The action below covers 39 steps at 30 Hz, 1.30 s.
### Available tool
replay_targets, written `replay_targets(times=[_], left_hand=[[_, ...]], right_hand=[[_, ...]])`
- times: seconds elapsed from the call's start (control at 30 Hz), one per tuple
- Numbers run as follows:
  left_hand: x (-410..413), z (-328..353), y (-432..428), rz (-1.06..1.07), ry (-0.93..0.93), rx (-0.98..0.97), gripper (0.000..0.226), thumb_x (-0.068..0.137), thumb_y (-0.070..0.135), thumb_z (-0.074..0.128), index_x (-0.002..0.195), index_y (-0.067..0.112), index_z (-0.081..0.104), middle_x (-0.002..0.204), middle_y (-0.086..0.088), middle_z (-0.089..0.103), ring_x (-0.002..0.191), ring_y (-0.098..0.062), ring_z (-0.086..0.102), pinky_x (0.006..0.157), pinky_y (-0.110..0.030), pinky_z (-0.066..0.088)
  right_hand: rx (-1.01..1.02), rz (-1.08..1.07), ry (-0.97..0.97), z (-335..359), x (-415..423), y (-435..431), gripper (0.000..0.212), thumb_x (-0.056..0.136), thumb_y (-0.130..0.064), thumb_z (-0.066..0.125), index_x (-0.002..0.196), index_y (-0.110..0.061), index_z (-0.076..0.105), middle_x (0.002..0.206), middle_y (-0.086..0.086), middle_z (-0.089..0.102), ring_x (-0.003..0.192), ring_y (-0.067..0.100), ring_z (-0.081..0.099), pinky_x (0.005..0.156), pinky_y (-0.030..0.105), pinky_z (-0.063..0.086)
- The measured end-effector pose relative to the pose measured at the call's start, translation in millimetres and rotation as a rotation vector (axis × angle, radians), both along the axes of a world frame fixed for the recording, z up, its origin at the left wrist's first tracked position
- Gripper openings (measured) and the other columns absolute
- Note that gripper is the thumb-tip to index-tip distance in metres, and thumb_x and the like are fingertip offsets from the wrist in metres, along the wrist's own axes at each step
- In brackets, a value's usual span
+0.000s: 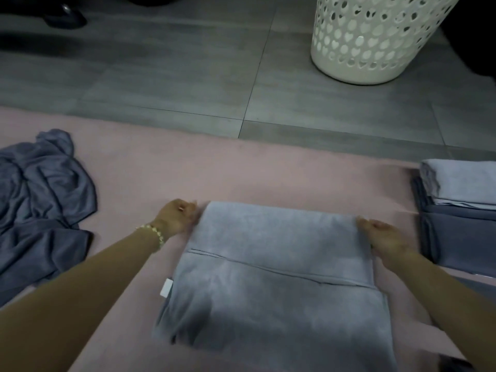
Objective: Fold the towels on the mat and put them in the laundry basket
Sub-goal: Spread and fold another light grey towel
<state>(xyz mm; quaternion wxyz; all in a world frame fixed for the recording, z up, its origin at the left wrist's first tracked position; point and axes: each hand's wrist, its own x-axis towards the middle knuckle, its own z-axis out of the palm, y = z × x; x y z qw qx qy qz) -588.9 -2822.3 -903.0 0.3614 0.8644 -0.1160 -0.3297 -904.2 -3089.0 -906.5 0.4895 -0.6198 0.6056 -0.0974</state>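
Slate-blue crumpled towel (40,210) at L on pink mat (120,178): unfolded. L hand (178,217) pinches far corner of pale towel (273,277), centre, part-folded; R hand (381,236) pinches opposite corner. Basket (375,41) beyond, on floor, contents unseen. Folded stack (461,210) far R, not yet in basket. Approx. half done.

Far of centre towel (268,277): bare mat (268,170) strip, free passage. Left blocked by crumpled towels (45,200); right blocked by folded stack (461,224). Beyond, tiled floor (188,76) free up to basket (375,36), far right.

Head-worn view, angled down, close over mat (161,170)
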Motion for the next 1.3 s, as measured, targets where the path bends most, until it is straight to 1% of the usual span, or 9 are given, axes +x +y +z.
replay_targets(times=[0.1, 0.2, 0.4, 0.53, 0.7, 0.9, 1.07, 1.17, 1.3], left_hand=[[-14.1, -22.3, 11.1, -0.159, -0.123, 0.130, 0.033, 0.097, 0.030, 0.048, 0.069, 0.013, 0.055, 0.064, -0.001, 0.055, 0.069, -0.022, 0.053, 0.064, -0.026, 0.035], [-32.5, -21.3, 13.3, -0.015, -0.114, -0.007, 0.026, 0.094, 0.034, 0.053, 0.099, 0.010, 0.059, 0.087, -0.004, 0.060, 0.086, -0.020, 0.055, 0.067, -0.020, 0.040], [-81.4, 5.6, 13.3, -0.315, -0.193, -0.372, 0.013, 0.086, 0.026, 0.063, 0.093, 0.016, 0.062, 0.081, 0.007, 0.059, 0.069, 0.003, 0.049, 0.064, -0.009, 0.041], [-123.9, -1.7, 31.8, -0.556, -0.365, -0.282, 0.046, 0.080, 0.048, 0.059, 0.117, 0.022, 0.059, 0.107, 0.014, 0.060, 0.093, 0.001, 0.055, 0.080, -0.004, 0.038], [-145.4, 4.8, 19.1, -0.164, 0.128, -0.375, 0.033, 0.097, 0.028, 0.048, 0.091, -0.001, 0.061, 0.079, -0.008, 0.063, 0.070, -0.006, 0.055, 0.071, -0.018, 0.045], [-151.3, 11.8, 3.8, 0.112, 0.309, -0.498, 0.027, 0.092, 0.027, 0.054, 0.072, 0.009, 0.057, 0.056, 0.009, 0.053, 0.053, -0.002, 0.046, 0.051, -0.012, 0.038], [-150.2, 13.0, 8.9, 0.204, 0.561, -0.435, 0.030, 0.087, 0.034, 0.062, 0.097, 0.007, 0.071, 0.085, -0.002, 0.073, 0.072, -0.007, 0.068, 0.060, -0.015, 0.050], [-137.4, 11.7, 10.3, 0.213, 0.528, -0.377, 0.040, 0.088, 0.045, 0.058, 0.100, 0.009, 0.071, 0.097, -0.008, 0.073, 0.091, -0.022, 0.068, 0.083, -0.032, 0.052], [-84.1, 29.7, -0.9, 0.391, 0.235, -0.489, 0.030, 0.093, 0.035, 0.054, 0.078, 0.011, 0.064, 0.067, 0.000, 0.063, 0.060, -0.011, 0.055, 0.055, -0.021, 0.046]], right_hand=[[-0.310, 0.001, 0.111, -12.0, 2.1, 8.1, 0.029, 0.078, -0.024, 0.075, 0.078, 0.001, 0.060, 0.076, 0.012, 0.051, 0.075, 0.019, 0.043, 0.061, 0.034, 0.035], [-0.575, 0.103, -0.020, -7.7, 28.4, 34.4, 0.025, 0.077, -0.005, 0.073, 0.096, 0.001, 0.058, 0.098, 0.012, 0.049, 0.087, 0.022, 0.047, 0.080, 0.029, 0.039], [0.220, 0.493, -0.178, 35.0, 115.1, 112.4, 0.032, 0.091, -0.041, 0.056, 0.076, -0.013, 0.058, 0.074, 0.010, 0.065, 0.053, 0.009, 0.059, 0.050, 0.018, 0.046], [0.296, 0.540, -0.087, 36.3, 124.2, 140.7, 0.042, 0.086, -0.048, 0.060, 0.081, -0.006, 0.067, 0.066, 0.007, 0.065, 0.055, 0.015, 0.064, 0.048, 0.020, 0.051], [0.251, 0.402, -0.269, 22.4, 102.8, 148.6, 0.026, 0.091, -0.020, 0.062, 0.066, -0.009, 0.063, 0.056, -0.002, 0.062, 0.053, 0.012, 0.058, 0.049, 0.014, 0.048], [0.489, 0.344, -0.216, 34.1, 105.8, 155.8, 0.041, 0.086, -0.052, 0.058, 0.078, -0.013, 0.065, 0.066, 0.001, 0.064, 0.060, 0.012, 0.059, 0.053, 0.020, 0.048], [0.621, 0.264, -0.311, 26.9, 110.4, 160.4, 0.019, 0.089, -0.031, 0.064, 0.077, -0.016, 0.061, 0.067, -0.001, 0.057, 0.058, 0.009, 0.050, 0.055, 0.019, 0.045], [0.659, 0.222, -0.377, 22.6, 110.6, 157.8, 0.014, 0.092, -0.027, 0.059, 0.086, -0.015, 0.062, 0.075, 0.001, 0.060, 0.062, 0.010, 0.054, 0.064, 0.022, 0.050], [0.618, 0.203, -0.440, 29.0, 111.7, 138.2, 0.018, 0.096, -0.022, 0.051, 0.083, -0.013, 0.060, 0.074, 0.002, 0.065, 0.063, 0.013, 0.058, 0.060, 0.022, 0.050]])
